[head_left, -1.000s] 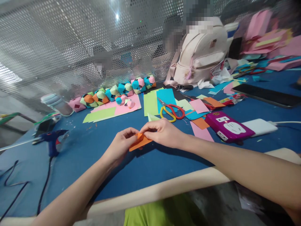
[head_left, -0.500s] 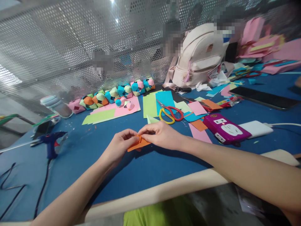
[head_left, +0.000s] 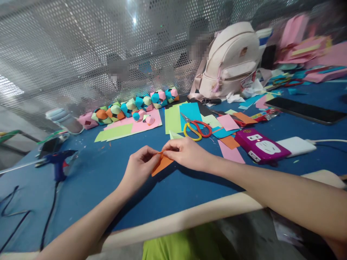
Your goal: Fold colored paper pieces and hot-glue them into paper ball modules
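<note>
Since half a second earlier, the orange paper (head_left: 163, 165) had turned: it showed a flatter face, its lower corner hanging more steeply. Both hands had barely shifted.

Far left, on the blue table (head_left: 97, 166): a glue gun (head_left: 60, 164) with its black cord (head_left: 49, 216) trailing to the near edge. Behind it, a lidded cup (head_left: 63, 121) stood tilted in view. Next, a row of paper balls (head_left: 130, 106) in mixed colours, ranged before the mesh (head_left: 94, 43); green sheets (head_left: 116, 133) lay in front.

Centre: left hand (head_left: 139, 162), thumb and fingers pinching the orange paper at its upper left edge. Paper was held between the two hands, just above the table near its front edge. Right hand (head_left: 188, 153) pinched the upper right part, thumb against curled fingers; fingertips partly hidden.

Just beyond the right hand, scissors (head_left: 189, 121) lay with blades over a blue sheet (head_left: 192, 110). Farther back, a pale backpack (head_left: 230, 61) stood upright. Rightward: a purple socket block (head_left: 261, 146), a white block (head_left: 298, 146) beside it, a dark phone (head_left: 306, 110) lying flat, and pink paper (head_left: 306, 52) heaped behind.
</note>
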A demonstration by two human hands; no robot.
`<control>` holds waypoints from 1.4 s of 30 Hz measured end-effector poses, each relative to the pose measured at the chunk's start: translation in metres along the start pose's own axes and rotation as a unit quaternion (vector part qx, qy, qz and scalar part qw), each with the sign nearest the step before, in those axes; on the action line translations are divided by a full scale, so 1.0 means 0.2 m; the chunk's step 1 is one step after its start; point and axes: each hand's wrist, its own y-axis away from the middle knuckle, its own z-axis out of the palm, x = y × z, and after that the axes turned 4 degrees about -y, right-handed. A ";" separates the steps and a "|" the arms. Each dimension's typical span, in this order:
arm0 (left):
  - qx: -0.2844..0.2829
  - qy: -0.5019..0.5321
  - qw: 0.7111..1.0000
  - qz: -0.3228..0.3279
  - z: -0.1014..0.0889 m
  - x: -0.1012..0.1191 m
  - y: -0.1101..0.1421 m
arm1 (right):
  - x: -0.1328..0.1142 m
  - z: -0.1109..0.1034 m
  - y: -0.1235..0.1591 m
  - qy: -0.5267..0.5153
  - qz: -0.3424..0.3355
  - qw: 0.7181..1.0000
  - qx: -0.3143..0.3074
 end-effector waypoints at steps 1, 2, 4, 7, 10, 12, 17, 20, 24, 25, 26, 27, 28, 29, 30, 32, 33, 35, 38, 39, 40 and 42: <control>0.002 0.001 1.000 0.001 0.00 0.00 0.00 | 0.00 0.00 0.00 0.001 0.001 1.000 -0.004; 0.004 0.002 1.000 0.001 0.00 0.00 0.00 | 0.00 0.00 0.00 0.001 0.000 1.000 -0.008; 0.010 0.003 1.000 0.000 0.00 -0.01 0.00 | 0.00 -0.01 0.00 0.005 -0.007 1.000 -0.010; 0.014 -0.002 1.000 0.004 0.00 0.00 0.00 | 0.00 -0.01 0.00 0.007 -0.016 1.000 0.006; 0.006 -0.010 1.000 0.007 0.01 0.00 0.00 | 0.01 0.00 0.00 0.010 -0.018 1.000 0.012; -0.003 -0.014 1.000 0.003 0.01 0.00 0.00 | 0.01 0.00 0.00 0.020 -0.026 0.999 0.003; -0.006 -0.005 1.000 -0.007 0.00 -0.02 -0.01 | 0.01 -0.01 0.01 0.036 -0.049 0.998 -0.004; 0.000 0.003 1.000 -0.007 0.01 -0.02 -0.01 | 0.00 -0.01 0.01 0.043 -0.041 0.998 0.012; -0.007 0.011 1.000 -0.018 0.01 0.00 -0.01 | 0.00 -0.02 0.00 0.059 -0.052 0.997 0.004; -0.007 0.014 1.000 -0.023 0.00 0.00 -0.01 | 0.00 -0.02 0.00 0.065 -0.059 0.996 0.009; -0.005 0.016 1.000 -0.026 -0.01 0.00 -0.02 | 0.00 -0.02 0.00 0.071 -0.066 0.995 0.017; -0.002 0.017 0.999 -0.027 -0.02 0.00 -0.02 | 0.00 -0.02 0.00 0.076 -0.072 0.994 0.025; 0.000 0.020 0.999 -0.028 -0.03 0.00 -0.02 | 0.01 -0.02 0.00 0.081 -0.077 0.993 0.030; 0.001 0.024 0.999 -0.028 -0.03 0.00 -0.02 | 0.01 -0.03 0.00 0.084 -0.081 0.993 0.034; 0.002 0.030 0.999 -0.027 -0.04 -0.01 -0.02 | 0.01 -0.03 0.00 0.087 -0.084 0.992 0.035; -0.005 0.041 0.999 -0.028 -0.04 -0.01 -0.03 | 0.01 -0.03 0.00 0.093 -0.092 0.991 0.034; -0.014 0.043 0.999 -0.029 -0.04 0.00 -0.03 | 0.01 -0.03 0.00 0.096 -0.097 0.990 0.033; -0.039 0.033 0.998 -0.034 -0.04 0.00 -0.02 | 0.01 -0.03 0.01 0.104 -0.111 0.988 0.033; -0.050 -0.010 0.998 -0.030 -0.03 0.00 -0.02 | 0.02 -0.02 0.01 0.125 -0.135 0.982 0.036; -0.043 -0.025 0.998 -0.024 -0.03 0.00 -0.03 | 0.03 -0.02 0.01 0.133 -0.145 0.980 0.035; -0.037 -0.035 0.999 -0.017 -0.03 0.00 -0.02 | 0.03 -0.02 0.01 0.141 -0.154 0.978 0.033; -0.036 -0.033 0.999 -0.009 -0.03 0.01 -0.02 | 0.04 -0.02 0.00 0.155 -0.172 0.973 0.029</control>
